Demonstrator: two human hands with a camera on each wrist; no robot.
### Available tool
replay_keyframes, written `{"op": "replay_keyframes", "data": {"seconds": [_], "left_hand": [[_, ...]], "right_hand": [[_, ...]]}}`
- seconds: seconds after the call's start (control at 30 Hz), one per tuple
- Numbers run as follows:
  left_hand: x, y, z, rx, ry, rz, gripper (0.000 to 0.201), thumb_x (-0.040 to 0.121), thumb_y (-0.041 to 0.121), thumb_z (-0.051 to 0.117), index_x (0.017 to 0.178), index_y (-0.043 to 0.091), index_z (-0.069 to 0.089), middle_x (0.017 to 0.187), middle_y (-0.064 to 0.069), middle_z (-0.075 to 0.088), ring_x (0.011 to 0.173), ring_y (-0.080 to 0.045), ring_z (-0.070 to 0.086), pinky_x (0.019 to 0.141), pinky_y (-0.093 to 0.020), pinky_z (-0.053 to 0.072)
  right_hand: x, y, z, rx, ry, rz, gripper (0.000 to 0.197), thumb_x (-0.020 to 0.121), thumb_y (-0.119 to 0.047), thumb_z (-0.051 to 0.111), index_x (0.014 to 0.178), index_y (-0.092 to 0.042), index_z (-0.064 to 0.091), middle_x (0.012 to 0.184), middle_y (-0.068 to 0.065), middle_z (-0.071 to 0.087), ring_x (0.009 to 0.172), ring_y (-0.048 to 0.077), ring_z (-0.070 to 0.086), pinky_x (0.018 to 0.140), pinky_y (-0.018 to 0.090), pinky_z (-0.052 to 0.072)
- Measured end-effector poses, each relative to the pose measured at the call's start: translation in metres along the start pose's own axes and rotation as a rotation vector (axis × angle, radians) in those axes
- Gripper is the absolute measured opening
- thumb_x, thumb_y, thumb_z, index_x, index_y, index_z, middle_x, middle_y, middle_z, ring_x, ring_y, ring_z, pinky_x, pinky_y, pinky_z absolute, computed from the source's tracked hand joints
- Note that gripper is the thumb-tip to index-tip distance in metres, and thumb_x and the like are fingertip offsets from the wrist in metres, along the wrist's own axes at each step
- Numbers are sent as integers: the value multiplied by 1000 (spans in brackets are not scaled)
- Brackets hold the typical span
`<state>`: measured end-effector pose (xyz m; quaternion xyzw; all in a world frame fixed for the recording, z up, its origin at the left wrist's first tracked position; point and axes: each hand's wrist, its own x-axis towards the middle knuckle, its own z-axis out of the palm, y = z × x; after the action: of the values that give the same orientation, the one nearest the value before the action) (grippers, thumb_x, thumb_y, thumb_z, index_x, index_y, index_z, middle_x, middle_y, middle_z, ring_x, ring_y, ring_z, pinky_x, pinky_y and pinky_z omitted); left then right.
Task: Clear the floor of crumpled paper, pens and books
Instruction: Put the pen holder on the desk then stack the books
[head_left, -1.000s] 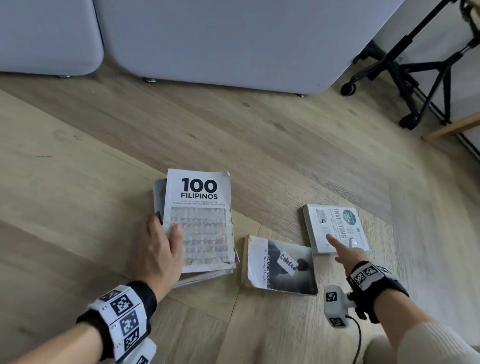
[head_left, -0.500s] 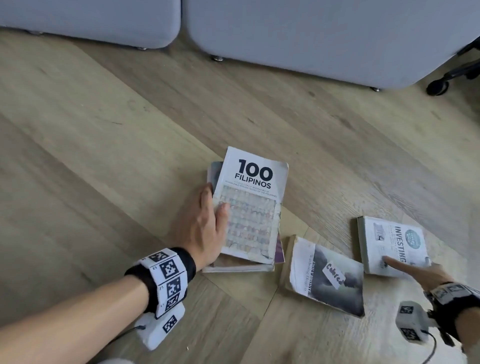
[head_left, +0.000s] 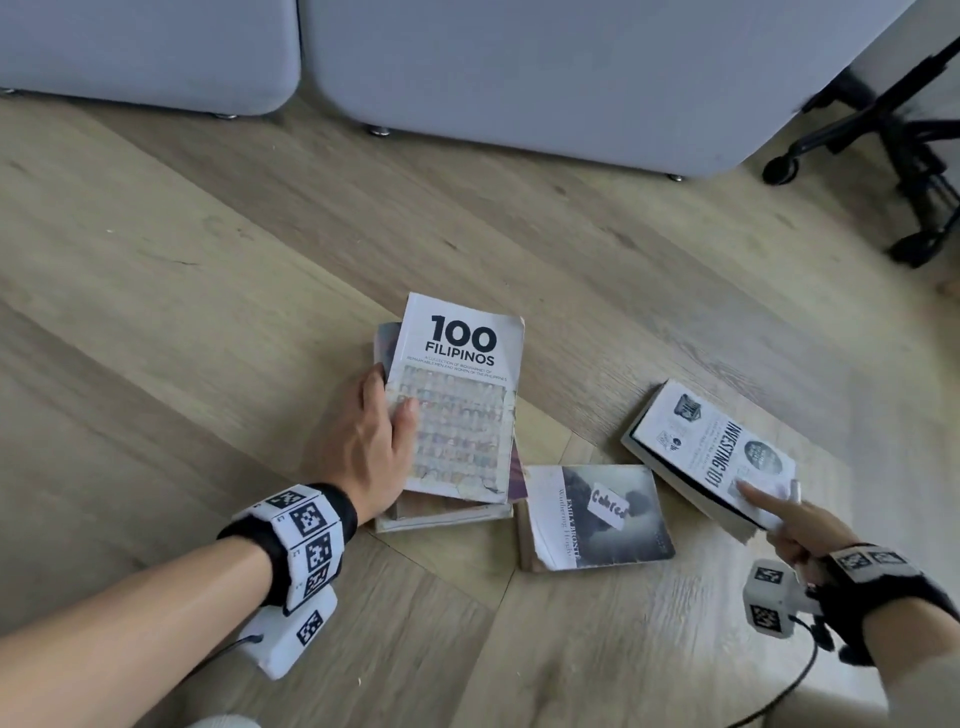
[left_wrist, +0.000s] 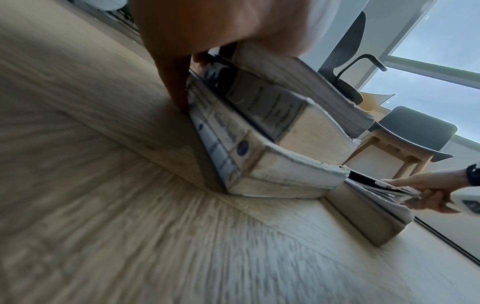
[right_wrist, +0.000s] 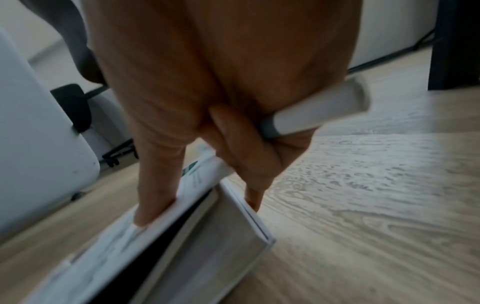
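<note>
A stack of books (left_wrist: 259, 133) lies on the wooden floor, with the white "100 Filipinos" book (head_left: 462, 395) on top. My left hand (head_left: 392, 395) grips the stack's left side, thumb on the cover and fingers (left_wrist: 176, 82) down the spines to the floor. A grey Brontë paperback (head_left: 597, 514) lies flat to its right. Further right, my right hand (head_left: 763, 506) pinches the near corner of the white "Investing 101" book (head_left: 711, 452), index finger on the cover and another digit under it. That corner is raised (right_wrist: 197, 236). The same hand's curled fingers hold a white marker (right_wrist: 319, 109).
Two grey upholstered units (head_left: 519, 78) on small feet stand along the far side. A black chair base with castors (head_left: 909, 171) is at the far right. The left wrist view shows a wooden stool (left_wrist: 405, 144) and an office chair (left_wrist: 345, 72) beyond the books.
The right hand has turned the Investing 101 book and lifted its near corner off the floor. The left hand has stayed on the stack.
</note>
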<state>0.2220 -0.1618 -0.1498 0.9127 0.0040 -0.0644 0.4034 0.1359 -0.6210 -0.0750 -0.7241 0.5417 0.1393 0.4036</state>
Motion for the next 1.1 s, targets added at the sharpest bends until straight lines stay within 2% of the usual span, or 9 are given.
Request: {"op": "replay_keyframes", "data": {"seconds": [0.17, 0.33, 0.43, 0.53, 0.63, 0.7, 0.8, 0.9, 1.1], "left_hand": [[0, 2, -2, -103, -79, -56, 80, 84, 76, 11, 134, 15, 26, 118, -17, 52, 94, -34, 59, 80, -45, 54], [-6, 24, -13, -310, -264, -209, 67, 102, 38, 29, 153, 13, -9, 156, -14, 25, 135, -31, 39, 112, -43, 34], [-3, 29, -22, -512, -372, -372, 47, 103, 34, 32, 145, 12, 25, 143, -12, 47, 122, -26, 53, 104, -45, 44], [-9, 39, -43, -661, -457, -348, 28, 105, 32, 31, 113, 29, 58, 120, 4, 65, 105, -13, 64, 83, -25, 52], [-19, 44, -57, -719, -518, -325, 56, 100, 58, 13, 132, 36, 52, 127, 15, 60, 117, -7, 56, 102, -29, 40], [-25, 49, -60, -742, -513, -296, 63, 96, 63, 7, 130, 37, 53, 120, 14, 64, 106, 1, 60, 86, -20, 47], [-29, 55, -56, -768, -438, -233, 48, 100, 52, 21, 131, 28, 49, 117, 10, 65, 82, 15, 63, 56, -3, 47], [-33, 52, -50, -690, -379, -223, 37, 99, 43, 42, 131, 24, 44, 122, 8, 61, 88, 11, 62, 59, 0, 44], [-39, 37, -48, -381, -406, -222, 55, 84, 64, 55, 124, 27, 50, 123, 6, 56, 106, -8, 59, 83, -23, 45]], "right_hand": [[-45, -48, -4, 55, 117, -298, 51, 81, -23, 74, 116, 8, 54, 54, 0, 52, 38, 7, 36, 36, 18, 28], [-127, -119, -14, 39, 157, -698, 32, 84, -37, 69, 108, -21, 56, 91, 4, 71, 48, 2, 53, 43, 17, 42], [-181, -156, -9, -28, 7, -886, 16, 87, -43, 64, 83, -29, 57, 75, -1, 74, 39, 4, 39, 36, 14, 33], [-204, -187, 25, -112, -130, -985, 13, 91, -35, 61, 90, -22, 64, 75, -2, 73, 40, -1, 48, 39, 9, 38], [-197, -201, 87, -181, -85, -1111, 26, 88, -35, 65, 110, -21, 65, 89, -11, 72, 75, -1, 67, 75, 25, 56], [-178, -195, 127, -361, 25, -1056, 47, 87, -52, 59, 123, -23, 59, 107, -4, 69, 96, 16, 65, 82, 31, 49], [-157, -155, 178, -690, -52, -708, 83, 80, -74, 46, 139, -15, 43, 122, 6, 62, 89, 21, 61, 65, 26, 47], [-156, -118, 208, -970, -149, -746, 62, 90, -64, 41, 120, -12, 57, 107, 7, 66, 66, 16, 58, 71, 30, 55], [-156, -106, 215, -587, -120, -663, 56, 90, -64, 41, 79, -13, 60, 74, 0, 64, 64, 14, 63, 56, 27, 52]]}}
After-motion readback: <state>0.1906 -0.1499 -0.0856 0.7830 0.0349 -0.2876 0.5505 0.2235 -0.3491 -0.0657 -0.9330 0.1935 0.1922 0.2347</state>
